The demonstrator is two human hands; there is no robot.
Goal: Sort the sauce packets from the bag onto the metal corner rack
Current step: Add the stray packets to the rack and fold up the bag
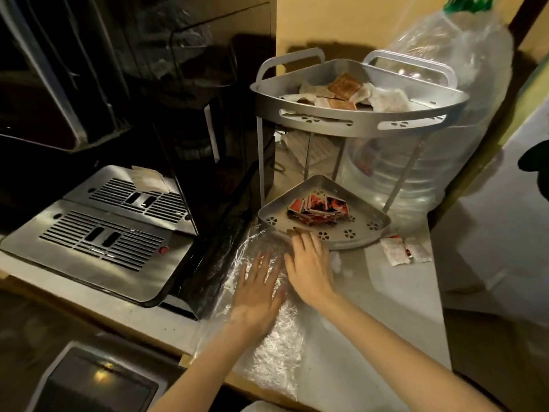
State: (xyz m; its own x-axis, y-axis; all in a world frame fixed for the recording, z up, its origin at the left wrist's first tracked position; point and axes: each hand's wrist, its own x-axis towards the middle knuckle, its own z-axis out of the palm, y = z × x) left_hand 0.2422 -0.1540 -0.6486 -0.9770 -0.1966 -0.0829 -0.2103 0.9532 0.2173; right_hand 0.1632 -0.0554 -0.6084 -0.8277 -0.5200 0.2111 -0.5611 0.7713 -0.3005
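Sauce packets (405, 251): two beside two-tier rack (356, 126)

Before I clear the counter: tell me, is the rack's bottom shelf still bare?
No. A pile of red sauce packets lies on the bottom shelf of the corner rack.

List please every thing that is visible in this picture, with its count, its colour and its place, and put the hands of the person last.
metal corner rack: one, silver-grey, two tiers, back of the counter.
pale and brown packets: several, white and orange-brown, upper tier.
red packets: a pile, red, black and white, lower tier.
loose packets: about two, white with some red, on the counter right of the rack.
clear bag: one, transparent, flat on the counter under the hands.
large plastic bottle: one, clear, behind the rack on the right.
coffee machine: one, black with silver drip trays, on the left.
counter: one, pale grey.
left hand: flat on the bag.
right hand: fingers at the lower tier's front rim.
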